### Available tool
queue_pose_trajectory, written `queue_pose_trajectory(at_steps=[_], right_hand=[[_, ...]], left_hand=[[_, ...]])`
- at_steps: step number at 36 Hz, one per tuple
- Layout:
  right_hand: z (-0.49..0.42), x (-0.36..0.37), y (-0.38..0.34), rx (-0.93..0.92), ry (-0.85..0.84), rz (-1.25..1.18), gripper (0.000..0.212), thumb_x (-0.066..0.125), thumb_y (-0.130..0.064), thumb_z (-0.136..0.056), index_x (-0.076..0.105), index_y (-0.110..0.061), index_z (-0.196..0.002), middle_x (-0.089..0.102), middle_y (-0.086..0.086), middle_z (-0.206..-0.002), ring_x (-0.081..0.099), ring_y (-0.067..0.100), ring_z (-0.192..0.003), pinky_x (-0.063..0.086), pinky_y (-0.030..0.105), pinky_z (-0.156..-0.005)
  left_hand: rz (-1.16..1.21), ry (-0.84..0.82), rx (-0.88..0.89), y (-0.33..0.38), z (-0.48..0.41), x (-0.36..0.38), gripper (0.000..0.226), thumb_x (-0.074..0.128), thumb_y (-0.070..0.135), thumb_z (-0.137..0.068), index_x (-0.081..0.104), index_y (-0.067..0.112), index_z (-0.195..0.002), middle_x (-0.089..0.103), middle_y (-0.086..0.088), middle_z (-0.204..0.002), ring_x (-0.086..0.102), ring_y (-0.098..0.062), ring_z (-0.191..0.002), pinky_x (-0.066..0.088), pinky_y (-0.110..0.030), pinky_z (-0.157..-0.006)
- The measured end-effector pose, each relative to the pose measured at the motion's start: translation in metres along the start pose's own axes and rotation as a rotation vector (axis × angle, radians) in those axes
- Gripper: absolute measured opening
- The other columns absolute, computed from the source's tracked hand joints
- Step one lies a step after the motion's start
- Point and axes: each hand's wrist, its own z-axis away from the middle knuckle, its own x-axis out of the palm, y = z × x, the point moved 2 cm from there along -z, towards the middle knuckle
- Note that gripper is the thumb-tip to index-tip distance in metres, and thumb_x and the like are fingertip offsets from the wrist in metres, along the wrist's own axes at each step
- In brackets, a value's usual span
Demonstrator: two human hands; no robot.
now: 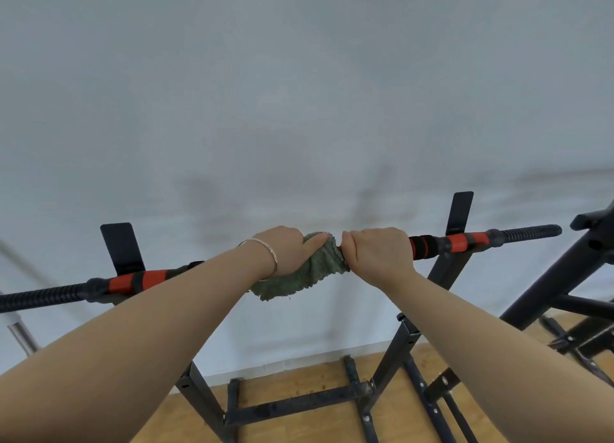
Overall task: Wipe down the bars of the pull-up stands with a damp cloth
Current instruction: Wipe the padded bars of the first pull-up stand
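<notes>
Roughly midway, I judge: my left hand (286, 250) grips the green cloth (300, 275) round the bar (460, 241) centre, right hand (373, 251) curled on bare bar just beside; ends and right stand (561, 276) not yet done.

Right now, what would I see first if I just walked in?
A long bar with orange and black bands runs across the middle. At its centre the left hand holds a shaggy green cloth round it, and the right hand grips the bar right beside.
</notes>
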Motion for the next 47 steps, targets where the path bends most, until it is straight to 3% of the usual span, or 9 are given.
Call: queue_pose_trajectory(at_steps=[4, 10, 14, 22, 28, 32, 35, 39, 47], right_hand=[[-0.013, -0.006, 0.003, -0.017, -0.203, -0.052, 0.065, 0.016, -0.054, -0.102, 0.052, -0.013, -0.067, 0.051, -0.001, -0.060, 0.054, 0.022, -0.060, 0.038, 0.032, -0.057], [-0.022, -0.027, -0.010, -0.020, -0.385, -0.467, 0.074, 0.029, -0.066, -0.098, 0.052, 0.002, -0.078, 0.050, 0.014, -0.072, 0.051, 0.030, -0.072, 0.043, 0.041, -0.069], [-0.022, -0.026, -0.030, -0.050, -0.412, -0.477, 0.060, 0.046, -0.068, -0.093, 0.064, -0.012, -0.082, 0.062, -0.005, -0.079, 0.058, 0.015, -0.078, 0.047, 0.035, -0.074], [-0.017, -0.019, -0.061, -0.141, -0.261, -0.632, 0.020, 0.071, -0.042, -0.089, 0.067, -0.026, -0.099, 0.060, -0.011, -0.101, 0.051, 0.011, -0.101, 0.038, 0.026, -0.087], [-0.016, -0.037, -0.066, 0.128, -0.259, -0.941, 0.008, 0.065, -0.023, -0.089, 0.062, -0.019, -0.083, 0.064, -0.008, -0.080, 0.058, 0.007, -0.073, 0.050, 0.026, -0.063], [-0.013, -0.046, -0.057, 0.431, -0.248, -1.543, 0.009, 0.057, -0.011, -0.095, 0.057, -0.011, -0.086, 0.062, 0.008, -0.089, 0.065, 0.026, -0.087, 0.058, 0.039, -0.080], [-0.009, -0.054, -0.049, 0.548, -0.206, -1.869, 0.007, 0.051, -0.003, -0.099, 0.058, -0.003, -0.101, 0.065, 0.017, -0.100, 0.067, 0.030, -0.093, 0.058, 0.043, -0.082], [-0.005, -0.059, -0.037, 0.593, -0.144, -1.847, 0.018, 0.053, -0.007, -0.101, 0.059, 0.000, -0.117, 0.069, 0.019, -0.114, 0.070, 0.032, -0.101, 0.059, 0.043, -0.075], [0.001, -0.066, -0.006, 0.660, -0.032, -1.551, 0.013, 0.059, -0.021, -0.100, 0.064, -0.016, -0.111, 0.074, 0.007, -0.107, 0.070, 0.028, -0.101, 0.059, 0.050, -0.087]], left_hand=[[-0.021, 0.161, 0.024, -0.009, 0.015, 0.000, 0.062, 0.024, 0.078, -0.089, 0.053, 0.023, -0.086, 0.061, 0.005, -0.082, 0.059, -0.016, -0.077, 0.049, -0.034, -0.071], [0.128, 0.237, 0.066, -0.040, 0.037, -0.015, 0.044, 0.038, 0.062, -0.096, 0.055, 0.024, -0.110, 0.061, 0.008, -0.095, 0.058, -0.014, -0.088, 0.047, -0.033, -0.075], [0.198, 0.221, 0.050, -0.062, 0.049, -0.020, 0.035, 0.045, 0.056, -0.097, 0.056, 0.023, -0.099, 0.062, 0.005, -0.088, 0.062, -0.017, -0.078, 0.051, -0.031, -0.069], [0.287, 0.332, 0.140, -0.068, 0.057, -0.020, 0.038, 0.059, 0.047, -0.094, 0.054, 0.036, -0.130, 0.055, 0.005, -0.103, 0.053, -0.012, -0.095, 0.038, -0.023, -0.076], [0.259, 0.346, 0.157, -0.067, 0.055, -0.026, 0.025, 0.068, 0.055, -0.083, 0.064, 0.032, -0.092, 0.046, 0.005, -0.099, 0.042, -0.015, -0.103, 0.038, -0.028, -0.088], [0.366, 0.362, 0.229, -0.060, 0.059, -0.030, 0.027, 0.071, 0.046, -0.085, 0.057, 0.024, -0.079, 0.052, 0.009, -0.112, 0.048, -0.009, -0.110, 0.038, -0.025, -0.096], [0.576, 0.283, 0.214, -0.051, 0.062, -0.033, 0.034, 0.071, 0.048, -0.083, 0.052, 0.021, -0.077, 0.067, 0.005, -0.100, 0.062, -0.013, -0.084, 0.052, -0.036, -0.082], [0.752, 0.198, 0.226, -0.034, 0.066, -0.035, 0.035, 0.071, 0.048, -0.074, 0.049, 0.021, -0.078, 0.061, -0.001, -0.072, 0.052, -0.016, -0.059, 0.045, -0.035, -0.058], [0.892, 0.065, 0.275, -0.003, 0.067, -0.046, 0.023, 0.072, 0.025, -0.090, 0.051, 0.021, -0.098, 0.073, -0.002, -0.090, 0.063, -0.020, -0.072, 0.054, -0.039, -0.068]])
